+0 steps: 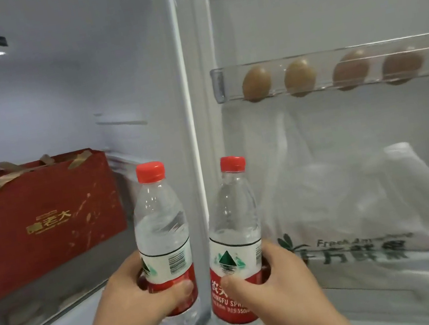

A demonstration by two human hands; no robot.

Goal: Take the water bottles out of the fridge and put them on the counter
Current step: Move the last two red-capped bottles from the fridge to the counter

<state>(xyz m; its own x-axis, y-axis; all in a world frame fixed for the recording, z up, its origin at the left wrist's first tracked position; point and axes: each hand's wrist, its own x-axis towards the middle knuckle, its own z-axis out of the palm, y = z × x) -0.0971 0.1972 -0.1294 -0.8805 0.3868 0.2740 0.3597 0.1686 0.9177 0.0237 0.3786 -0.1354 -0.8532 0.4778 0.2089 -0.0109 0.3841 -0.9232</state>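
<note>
The left hand (134,297) wraps its fingers around the label of one water bottle (163,244), and the right hand (272,280) grips a second bottle (235,241) the same way. Both bottles stand upright with red caps, held side by side in front of the open fridge. Behind the left one a red gift bag (38,220) sits on a shelf (56,276). In the door, a white plastic bag (357,209) fills the lower rack and four brown eggs (256,83) line the upper tray (219,86).

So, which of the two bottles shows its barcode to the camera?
The bottle in the left hand, bottle: its barcode faces us. The right hand bottle shows mainly the green mountain logo.
</note>
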